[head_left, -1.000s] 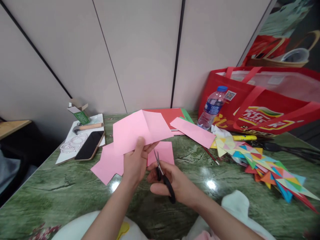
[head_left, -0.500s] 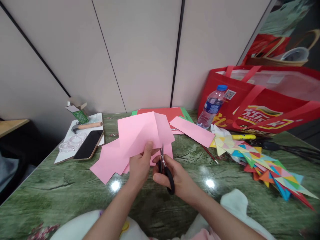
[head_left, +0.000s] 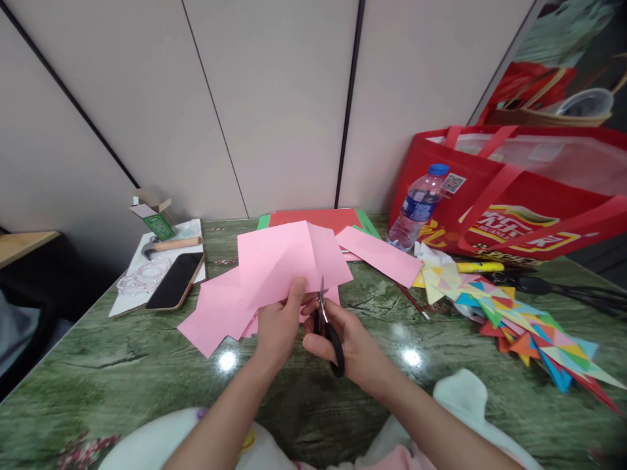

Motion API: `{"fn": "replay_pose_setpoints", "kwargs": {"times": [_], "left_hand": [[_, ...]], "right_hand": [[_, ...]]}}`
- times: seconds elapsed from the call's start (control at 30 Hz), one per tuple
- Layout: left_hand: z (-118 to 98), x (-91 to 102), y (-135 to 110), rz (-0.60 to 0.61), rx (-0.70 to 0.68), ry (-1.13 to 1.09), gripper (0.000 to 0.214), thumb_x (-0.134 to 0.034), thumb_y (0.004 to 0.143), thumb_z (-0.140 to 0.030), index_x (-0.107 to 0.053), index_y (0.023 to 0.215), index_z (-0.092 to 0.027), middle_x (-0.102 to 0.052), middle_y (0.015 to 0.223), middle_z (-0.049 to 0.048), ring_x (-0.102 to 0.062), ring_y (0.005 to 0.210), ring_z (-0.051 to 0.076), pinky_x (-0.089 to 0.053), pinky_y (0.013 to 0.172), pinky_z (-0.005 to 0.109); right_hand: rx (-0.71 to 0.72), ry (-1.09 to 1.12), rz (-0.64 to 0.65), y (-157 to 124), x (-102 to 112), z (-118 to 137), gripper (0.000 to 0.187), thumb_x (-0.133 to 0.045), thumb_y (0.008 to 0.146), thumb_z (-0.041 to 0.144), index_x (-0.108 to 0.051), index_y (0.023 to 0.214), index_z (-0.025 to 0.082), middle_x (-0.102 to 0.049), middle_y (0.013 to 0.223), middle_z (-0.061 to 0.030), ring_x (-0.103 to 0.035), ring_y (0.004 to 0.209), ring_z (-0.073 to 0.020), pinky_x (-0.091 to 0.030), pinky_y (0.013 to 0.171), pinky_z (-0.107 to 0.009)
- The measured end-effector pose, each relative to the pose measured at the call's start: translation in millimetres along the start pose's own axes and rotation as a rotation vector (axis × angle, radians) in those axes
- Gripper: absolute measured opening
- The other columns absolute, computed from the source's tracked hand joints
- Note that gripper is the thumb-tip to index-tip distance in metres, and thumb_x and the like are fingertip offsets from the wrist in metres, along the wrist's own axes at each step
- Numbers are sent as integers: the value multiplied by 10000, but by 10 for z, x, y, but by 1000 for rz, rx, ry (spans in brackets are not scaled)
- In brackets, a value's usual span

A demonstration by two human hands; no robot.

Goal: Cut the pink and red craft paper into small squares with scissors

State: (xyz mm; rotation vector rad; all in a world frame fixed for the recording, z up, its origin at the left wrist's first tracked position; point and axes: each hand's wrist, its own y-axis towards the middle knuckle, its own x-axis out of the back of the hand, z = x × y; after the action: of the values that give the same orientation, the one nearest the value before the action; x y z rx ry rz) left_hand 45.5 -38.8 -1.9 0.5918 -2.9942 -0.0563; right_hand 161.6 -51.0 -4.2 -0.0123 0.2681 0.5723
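A creased sheet of pink paper [head_left: 279, 261] is pinched at its lower edge by my left hand [head_left: 281, 320], thumb on top. In my right hand [head_left: 350, 336] are black-handled scissors [head_left: 334, 346], their blades pointing up at the sheet's lower edge beside the crease. The blades look slightly apart, and part of them is hidden behind the paper. More pink sheets [head_left: 215, 313] lie on the table under and to the left of the held one. A pink strip [head_left: 379, 256] rests to the right.
On the left are a phone [head_left: 176, 281], a hammer [head_left: 174, 245], beads [head_left: 144, 275] and a small green box [head_left: 159, 225]. Red and green sheets [head_left: 313, 217] lie at the back. A water bottle [head_left: 416, 207], a red bag [head_left: 514, 196] and folded coloured paper [head_left: 529, 320] stand or lie right.
The held pink sheet has shifted slightly to the right with my left hand. The scissors and my right hand have moved a little right and up along with it.
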Motion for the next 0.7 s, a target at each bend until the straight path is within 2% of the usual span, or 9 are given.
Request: {"fn": "replay_pose_setpoints", "kwargs": {"times": [0.13,0.37,0.53,0.7], "left_hand": [[-26,3,-9,-20,-15,29,381,-564,717,-466,-665,818,-112,-695,902,116,-634,873,232,-468,767,308],[-47,2,-9,-11,-20,13,348,-562,719,-459,-644,749,-122,-703,836,111,-648,807,234,-485,735,325],[-44,0,-10,-29,-44,26,335,-565,719,-446,-640,737,-119,-693,895,126,-632,866,243,-471,790,346],[-45,8,-12,-39,-40,57,340,-562,720,-451,-642,722,-120,-698,873,116,-639,822,232,-467,792,341]], "right_hand": [[-3,-13,-17,3,3,1,432,-721,620,407,-457,881,185,-448,722,28,-403,628,-106,-324,560,-233],[-21,-26,-13,1,7,-11,472,-751,577,398,-454,878,188,-448,702,36,-412,615,-105,-334,560,-230],[-17,-36,-7,6,11,-2,469,-742,585,408,-453,880,185,-447,702,34,-416,610,-105,-332,557,-231],[-11,-56,-14,12,11,11,476,-739,587,414,-455,891,182,-430,683,41,-392,597,-102,-318,548,-229]]}}
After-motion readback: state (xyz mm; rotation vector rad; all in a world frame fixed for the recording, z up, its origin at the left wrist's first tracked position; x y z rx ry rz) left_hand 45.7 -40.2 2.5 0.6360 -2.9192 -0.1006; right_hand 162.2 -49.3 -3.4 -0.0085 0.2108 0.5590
